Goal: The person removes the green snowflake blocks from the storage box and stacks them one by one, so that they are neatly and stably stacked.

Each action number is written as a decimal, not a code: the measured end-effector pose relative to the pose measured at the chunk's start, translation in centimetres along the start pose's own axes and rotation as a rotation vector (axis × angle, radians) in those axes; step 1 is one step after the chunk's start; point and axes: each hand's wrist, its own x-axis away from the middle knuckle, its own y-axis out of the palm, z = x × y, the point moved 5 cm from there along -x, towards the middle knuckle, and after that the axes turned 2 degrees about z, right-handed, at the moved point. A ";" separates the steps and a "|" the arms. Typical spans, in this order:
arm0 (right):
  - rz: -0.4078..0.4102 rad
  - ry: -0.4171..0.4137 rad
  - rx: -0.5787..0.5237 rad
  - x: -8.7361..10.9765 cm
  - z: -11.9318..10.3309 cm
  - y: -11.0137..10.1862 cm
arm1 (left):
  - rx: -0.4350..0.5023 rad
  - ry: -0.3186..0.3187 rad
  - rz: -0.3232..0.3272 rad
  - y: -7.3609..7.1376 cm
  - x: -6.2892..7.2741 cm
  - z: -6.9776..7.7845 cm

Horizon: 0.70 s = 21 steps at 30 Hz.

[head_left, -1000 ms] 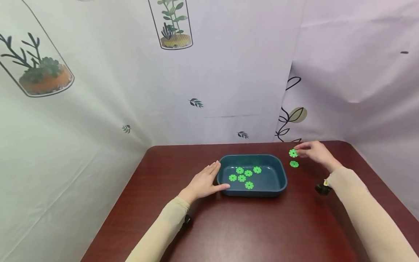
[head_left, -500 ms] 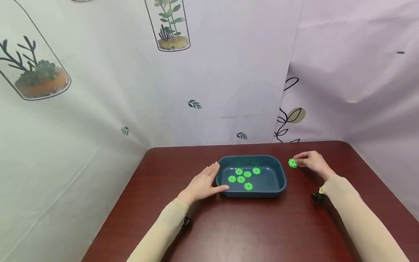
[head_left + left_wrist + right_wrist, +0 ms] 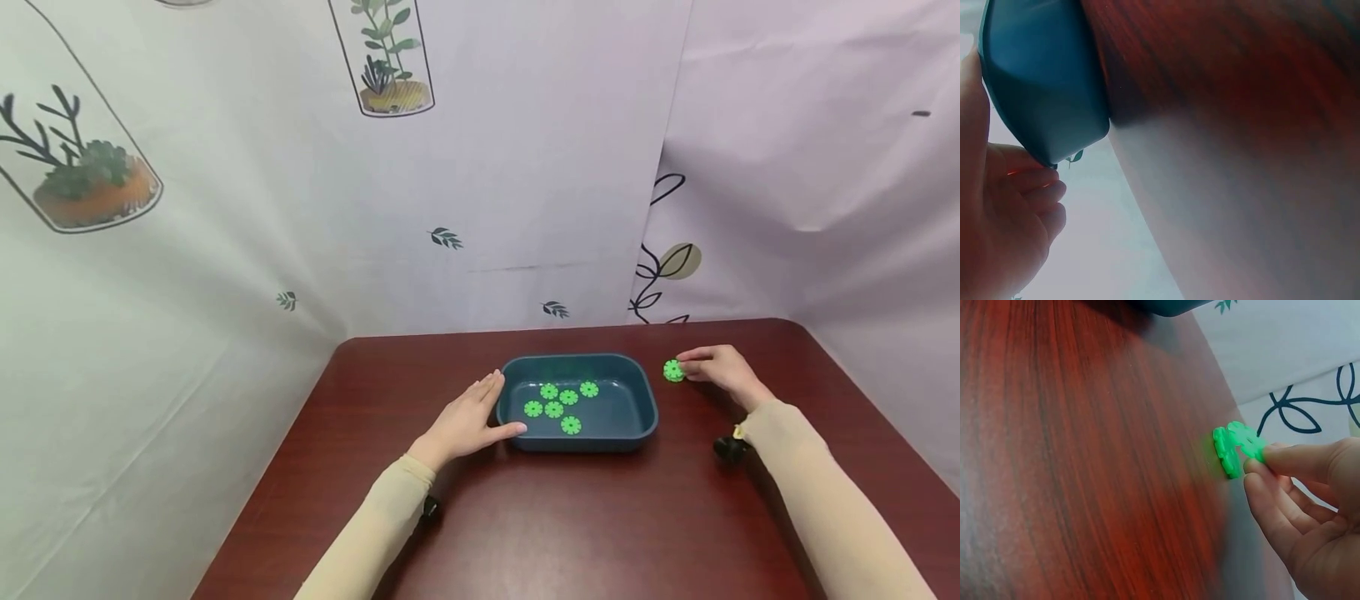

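My right hand [image 3: 723,375] pinches a bright green notched plastic disc [image 3: 1245,437] between thumb and fingertips, tilted above the table. Directly by it, a second green disc [image 3: 1226,454] lies on the table, mostly covered by the held one in the head view. A dark blue rectangular tray [image 3: 577,444] stands at the table's middle. Against its left side rests my left hand [image 3: 461,417], fingers fairly straight along the rim and thumb across the near corner. Several flat green discs [image 3: 571,425] of the same kind lie spread inside the tray.
The dark red table [image 3: 570,517] extends toward me and to both sides. A pale cloth [image 3: 510,167] printed with plants hangs behind its far edge. Black wrist devices [image 3: 729,450] sit under the sleeves.
My right hand has come nearer with its pinched disc, from beyond the loose disc to over it. My left hand and the tray stay in place; the view shifts slightly.
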 end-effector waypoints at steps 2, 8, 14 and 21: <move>-0.002 0.007 0.005 0.0 0.0 0.0 | -0.002 0.000 -0.001 0.0 0.0 -0.1; 0.007 0.019 0.026 -0.1 0.3 0.2 | 0.004 -0.006 -0.001 0.1 -0.1 -0.1; 0.026 0.022 0.035 -0.1 0.5 0.1 | 0.003 -0.004 -0.002 0.1 -0.2 -0.1; 0.039 0.016 0.016 -0.1 0.7 -0.1 | 0.003 -0.011 -0.010 0.1 -0.1 -0.1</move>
